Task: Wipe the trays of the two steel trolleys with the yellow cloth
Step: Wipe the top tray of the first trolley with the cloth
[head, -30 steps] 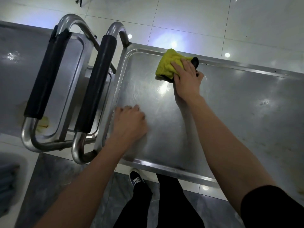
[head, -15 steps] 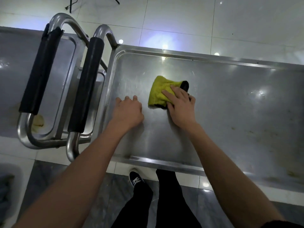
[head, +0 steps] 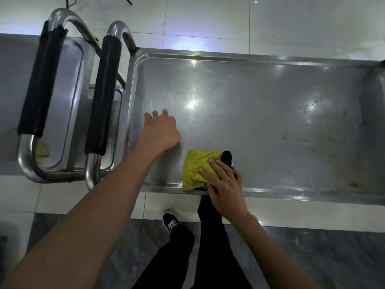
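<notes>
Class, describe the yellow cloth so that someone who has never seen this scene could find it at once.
Start at the large steel tray filling the right of the view. Go to its near rim, where the right hand presses down. Under those fingers lies the cloth, a crumpled pad with a black edge, the only bright yellow thing on the grey steel.

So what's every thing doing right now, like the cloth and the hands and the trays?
yellow cloth: bunched, lying at the tray's near rim, pressed by the right hand.
right hand: fingers flat on the cloth.
left hand: resting on the tray, holding nothing.
right trolley tray: shiny, brownish specks at its right end.
left trolley tray: yellowish stain near the handle.
</notes>
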